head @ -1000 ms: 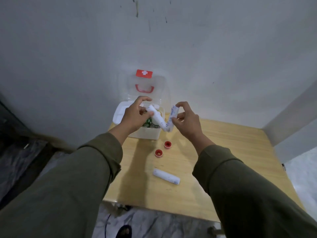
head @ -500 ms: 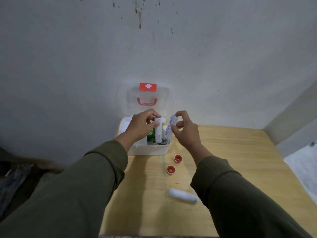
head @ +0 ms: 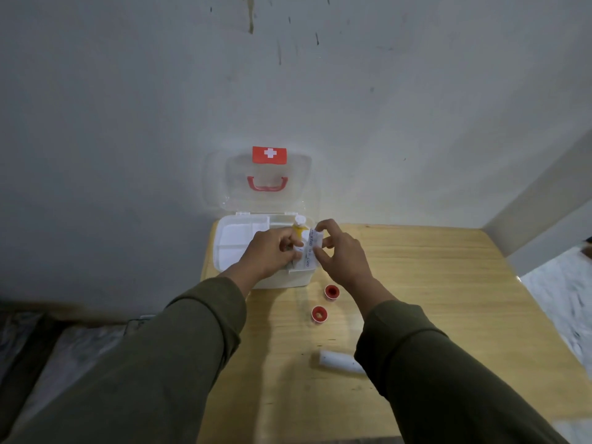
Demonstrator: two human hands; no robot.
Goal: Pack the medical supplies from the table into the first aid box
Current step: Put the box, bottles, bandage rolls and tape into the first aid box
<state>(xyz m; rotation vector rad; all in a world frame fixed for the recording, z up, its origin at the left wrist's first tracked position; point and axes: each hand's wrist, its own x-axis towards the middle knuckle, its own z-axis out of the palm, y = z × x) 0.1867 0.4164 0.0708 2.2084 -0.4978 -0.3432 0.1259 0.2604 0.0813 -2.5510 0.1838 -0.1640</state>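
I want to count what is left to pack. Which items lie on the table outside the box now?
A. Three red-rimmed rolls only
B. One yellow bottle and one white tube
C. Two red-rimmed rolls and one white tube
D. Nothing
C: two red-rimmed rolls lie right of the box and a white tube lies nearer on the table, partly behind the right sleeve.

dim, flat light with a faint bright patch on the wall at twelve o'clock. soft shadows lie on the worktop. wide-angle bending warps the edges; three o'clock is motion-blurred.
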